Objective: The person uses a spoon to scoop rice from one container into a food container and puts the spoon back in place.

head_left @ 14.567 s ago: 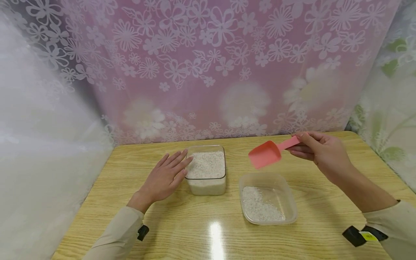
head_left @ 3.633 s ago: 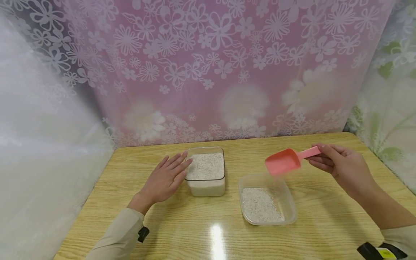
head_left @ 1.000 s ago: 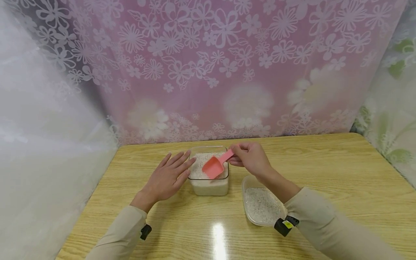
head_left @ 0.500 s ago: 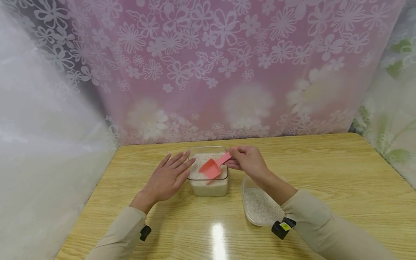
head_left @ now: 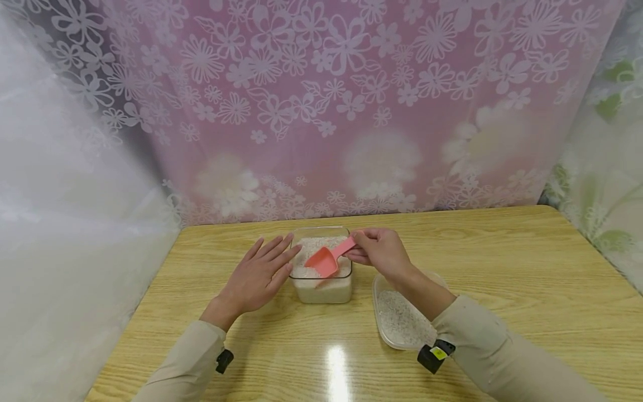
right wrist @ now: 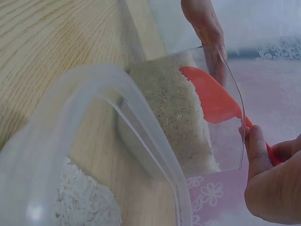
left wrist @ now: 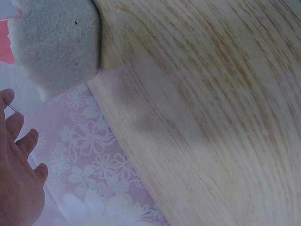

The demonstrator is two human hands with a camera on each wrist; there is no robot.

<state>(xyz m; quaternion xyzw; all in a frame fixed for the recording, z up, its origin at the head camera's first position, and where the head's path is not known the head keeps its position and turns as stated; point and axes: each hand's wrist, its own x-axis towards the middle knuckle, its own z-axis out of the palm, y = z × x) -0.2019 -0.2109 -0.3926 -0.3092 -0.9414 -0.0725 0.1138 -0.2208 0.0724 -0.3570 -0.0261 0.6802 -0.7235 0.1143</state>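
A clear square container (head_left: pixel 321 293) nearly full of rice (head_left: pixel 313 244) stands at the middle of the table. My right hand (head_left: pixel 384 254) pinches the handle of a pink scoop (head_left: pixel 324 261). In the right wrist view the tip of the red-looking scoop (right wrist: pixel 214 96) is sunk into the rice surface inside the clear wall. My left hand (head_left: pixel 253 276) lies with fingers spread and straight, its fingertips touching the container's left rim. Nearer and to the right sits a translucent tub (head_left: pixel 382 329) with a lower layer of rice (head_left: pixel 402 318), partly hidden under my right forearm.
The wood-grain table (head_left: pixel 271 352) ends at a pink floral curtain (head_left: pixel 311 167) behind the containers. Pale sheets hang at the left and right. The tub's raised rim (right wrist: pixel 108 77) stands close to the right wrist camera.
Since 3.6 seconds ago, the right hand has brought the scoop left from above the tub to the rice container. Over the last second the scoop has slid slightly left into the rice. The left hand stays put.
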